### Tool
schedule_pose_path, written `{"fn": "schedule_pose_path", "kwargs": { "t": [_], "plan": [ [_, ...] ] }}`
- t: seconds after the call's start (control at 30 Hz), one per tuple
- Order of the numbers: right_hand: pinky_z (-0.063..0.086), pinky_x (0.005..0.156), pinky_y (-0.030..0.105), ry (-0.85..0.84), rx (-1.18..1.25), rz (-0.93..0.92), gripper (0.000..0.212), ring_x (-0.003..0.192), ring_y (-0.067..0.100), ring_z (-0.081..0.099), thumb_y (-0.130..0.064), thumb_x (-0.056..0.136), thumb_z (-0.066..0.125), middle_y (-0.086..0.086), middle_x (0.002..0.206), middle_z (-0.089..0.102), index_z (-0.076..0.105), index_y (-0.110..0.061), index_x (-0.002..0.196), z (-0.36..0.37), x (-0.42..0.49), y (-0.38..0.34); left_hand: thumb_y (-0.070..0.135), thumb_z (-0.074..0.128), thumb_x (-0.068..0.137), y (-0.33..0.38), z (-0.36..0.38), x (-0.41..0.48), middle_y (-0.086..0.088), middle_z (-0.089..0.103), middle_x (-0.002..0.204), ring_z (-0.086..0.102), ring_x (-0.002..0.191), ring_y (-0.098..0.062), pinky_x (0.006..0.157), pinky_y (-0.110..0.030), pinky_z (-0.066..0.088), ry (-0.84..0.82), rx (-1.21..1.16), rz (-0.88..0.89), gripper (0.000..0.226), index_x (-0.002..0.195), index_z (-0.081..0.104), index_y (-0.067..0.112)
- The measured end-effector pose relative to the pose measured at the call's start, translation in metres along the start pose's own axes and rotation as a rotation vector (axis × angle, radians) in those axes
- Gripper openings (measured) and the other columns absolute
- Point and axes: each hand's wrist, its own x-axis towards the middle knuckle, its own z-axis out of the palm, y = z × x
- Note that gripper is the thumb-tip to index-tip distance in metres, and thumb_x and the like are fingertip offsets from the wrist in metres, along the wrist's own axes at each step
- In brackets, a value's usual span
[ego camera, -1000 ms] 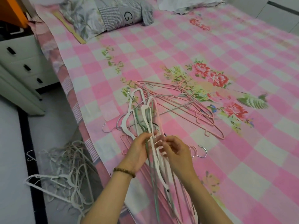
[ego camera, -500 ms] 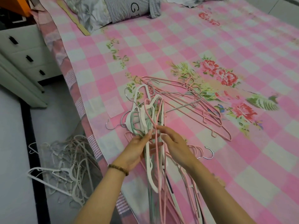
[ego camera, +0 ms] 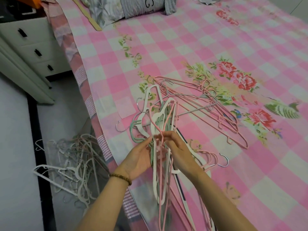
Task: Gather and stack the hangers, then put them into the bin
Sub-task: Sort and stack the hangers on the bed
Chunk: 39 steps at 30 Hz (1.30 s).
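Note:
A bundle of white, pink and green hangers (ego camera: 162,124) stands between my hands over the near edge of the bed. My left hand (ego camera: 139,158) holds the bundle from the left, fingers curled round the green and white ones. My right hand (ego camera: 176,147) pinches a thin pink hanger at the bundle's middle. More pink wire hangers (ego camera: 216,117) lie spread on the checked bedsheet (ego camera: 183,47) beyond my hands. Metal hooks (ego camera: 223,160) stick out to the right of my right wrist. No bin is in view.
A tangled heap of white and pink hangers (ego camera: 73,165) lies on the floor left of the bed. A white drawer unit (ego camera: 33,49) stands at the upper left. Pillows (ego camera: 125,7) lie at the head of the bed.
My hands have stayed on the bundle. The right hand has shifted its pinch onto a thin pink hanger, which now rises higher in the bundle. The view has tilted slightly.

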Motion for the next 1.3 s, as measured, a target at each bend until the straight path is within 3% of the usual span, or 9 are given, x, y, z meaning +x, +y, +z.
{"fn": "schedule_pose_path", "kwargs": {
  "t": [0.17,0.3,0.4,0.57,0.83,0.97,1.13,1.23,1.3],
  "plan": [
    [0.052,0.082,0.032,0.056,-0.044,-0.058,0.022,0.094,0.011,0.062,-0.010,0.095,0.049,-0.009,0.107,0.066,0.050,-0.019,0.115,0.017,-0.011,0.017,0.049,0.052,0.084,0.000,0.003,0.002,-0.019,0.056,0.120,0.053,0.112,-0.033,0.096,-0.045,0.043,0.056,0.126,-0.038,0.060,0.127,0.053,0.007],
    [0.050,0.072,0.019,0.236,-0.095,-0.134,0.026,0.080,0.007,0.059,-0.007,0.086,0.064,-0.005,0.095,0.061,0.050,-0.016,0.107,0.025,-0.001,0.017,0.042,0.049,0.089,-0.006,0.007,0.003,-0.027,0.044,0.137,0.042,0.131,-0.036,0.115,-0.050,0.026,0.025,0.106,-0.036,0.059,0.133,0.048,0.002],
    [0.056,0.075,0.031,0.268,-0.070,-0.125,0.032,0.077,0.007,0.060,-0.001,0.083,0.064,-0.008,0.093,0.058,0.049,-0.018,0.106,0.027,0.003,0.019,0.044,0.052,0.088,-0.006,0.005,0.004,-0.028,0.040,0.142,0.039,0.132,-0.039,0.115,-0.053,0.022,0.014,0.123,-0.001,0.063,0.136,0.044,0.004],
    [0.056,0.072,0.025,0.299,0.060,-0.188,0.034,0.076,0.014,0.064,0.000,0.082,0.066,-0.009,0.089,0.054,0.046,-0.018,0.104,0.018,-0.018,0.024,0.057,0.077,0.062,0.002,0.000,0.008,-0.013,0.052,0.119,0.053,0.110,-0.027,0.087,-0.038,0.054,0.089,0.025,0.068,0.098,0.136,0.042,0.003],
    [0.051,0.075,0.021,0.104,-0.030,-0.222,0.044,0.078,0.010,0.064,0.001,0.081,0.066,-0.013,0.100,0.056,0.044,-0.028,0.106,0.008,-0.037,0.031,0.038,0.089,0.053,0.001,0.004,0.006,-0.010,0.058,0.099,0.055,0.099,-0.023,0.097,-0.037,0.048,-0.022,0.169,0.051,0.070,0.107,0.060,0.004],
    [0.050,0.087,0.024,0.080,-0.116,-0.248,0.036,0.094,0.009,0.063,-0.013,0.085,0.068,-0.015,0.104,0.059,0.049,-0.028,0.111,0.006,-0.038,0.031,0.024,0.078,0.067,0.000,0.009,0.008,-0.005,0.053,0.079,0.055,0.073,-0.013,0.075,-0.026,0.050,0.081,0.242,0.077,0.039,0.098,0.060,0.010],
    [0.042,0.082,0.009,0.201,-0.069,-0.230,0.012,0.094,0.003,0.058,-0.025,0.094,0.054,-0.014,0.098,0.061,0.057,-0.028,0.105,0.000,-0.030,0.024,0.045,0.092,0.037,0.001,0.008,0.007,0.005,0.050,0.057,0.048,0.062,-0.011,0.075,-0.026,0.041,0.211,0.186,0.038,0.067,0.084,0.060,0.009],
    [0.042,0.079,0.011,0.183,-0.193,-0.257,0.014,0.089,0.006,0.057,-0.022,0.096,0.051,-0.010,0.097,0.060,0.058,-0.027,0.107,0.004,-0.017,0.026,0.053,0.088,0.044,0.000,0.011,0.006,-0.001,0.055,0.071,0.057,0.083,-0.019,0.092,-0.035,0.046,0.133,0.207,0.025,0.066,0.088,0.067,0.010],
    [0.041,0.077,0.011,0.171,-0.241,-0.295,0.018,0.087,0.006,0.057,-0.018,0.096,0.051,-0.009,0.096,0.060,0.061,-0.020,0.111,0.008,-0.010,0.027,0.059,0.081,0.051,-0.001,0.016,0.004,-0.012,0.062,0.100,0.057,0.108,-0.026,0.105,-0.040,0.042,0.079,0.234,0.052,0.085,0.111,0.060,0.003]
  ]
}}
